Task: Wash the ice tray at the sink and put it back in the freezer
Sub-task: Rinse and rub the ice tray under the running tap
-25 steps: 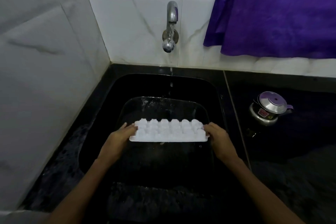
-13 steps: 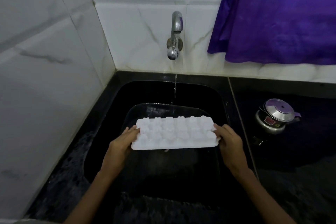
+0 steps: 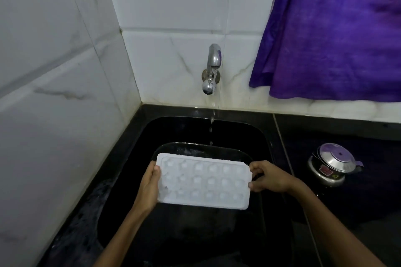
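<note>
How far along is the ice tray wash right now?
Done: the ice tray is at the black sink and its cups look empty. In hand: the left hand and right hand grip its short ends over the basin, just in front of the thin stream from the tap. Left: finish rinsing, shut the tap, carry it to the freezer, which is out of view.

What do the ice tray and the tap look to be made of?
Ice tray: probably white plastic, matte, with thin moulded rounded pockets. Tap: metal, likely chrome-plated or steel, judging by its bright mirror-like sheen with some dulled patches.
</note>
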The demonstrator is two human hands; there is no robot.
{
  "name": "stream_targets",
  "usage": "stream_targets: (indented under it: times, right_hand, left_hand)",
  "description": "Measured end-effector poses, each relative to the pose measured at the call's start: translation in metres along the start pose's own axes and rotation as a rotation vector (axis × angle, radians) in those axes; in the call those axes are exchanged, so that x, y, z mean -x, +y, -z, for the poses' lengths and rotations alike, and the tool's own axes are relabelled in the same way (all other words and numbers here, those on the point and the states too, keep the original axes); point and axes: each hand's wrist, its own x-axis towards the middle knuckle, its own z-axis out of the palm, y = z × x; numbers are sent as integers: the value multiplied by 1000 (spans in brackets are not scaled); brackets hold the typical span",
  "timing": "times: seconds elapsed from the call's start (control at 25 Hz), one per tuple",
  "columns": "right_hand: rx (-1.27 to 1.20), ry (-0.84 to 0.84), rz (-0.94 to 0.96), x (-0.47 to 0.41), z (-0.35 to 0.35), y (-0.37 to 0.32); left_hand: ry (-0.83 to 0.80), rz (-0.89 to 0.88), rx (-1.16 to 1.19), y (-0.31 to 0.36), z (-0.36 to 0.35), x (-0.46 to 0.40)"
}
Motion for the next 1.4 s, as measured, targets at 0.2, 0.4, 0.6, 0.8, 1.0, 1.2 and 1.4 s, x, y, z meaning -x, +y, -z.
stream_targets:
  times: [0.2, 0.4, 0.6, 0.8, 1.0, 1.2, 1.4]
  right_hand:
    - [211, -181, -276, -30, 38, -47]
    - [-176, 247, -130, -105, 71, -149]
    - [-585, 157, -146, -166, 68, -192]
    - [-779, 147, -170, -208, 61, -178]
    - [-842, 114, -103, -219, 62, -166]
    - [-1027, 57, -39, -218, 60, -156]
    - [-1092, 81, 38, -217, 51, -152]
  left_hand:
    - [74, 157, 33, 0, -7, -3]
    - [75, 260, 16, -2, -10, -8]
    - [45, 325, 18, -11, -12, -18]
    - [42, 339, 2, -13, -20, -32]
    - [51, 370, 9, -17, -29, -49]
    - [59, 404, 24, -22, -32, -60]
    - [79, 398, 37, -21, -29, -66]
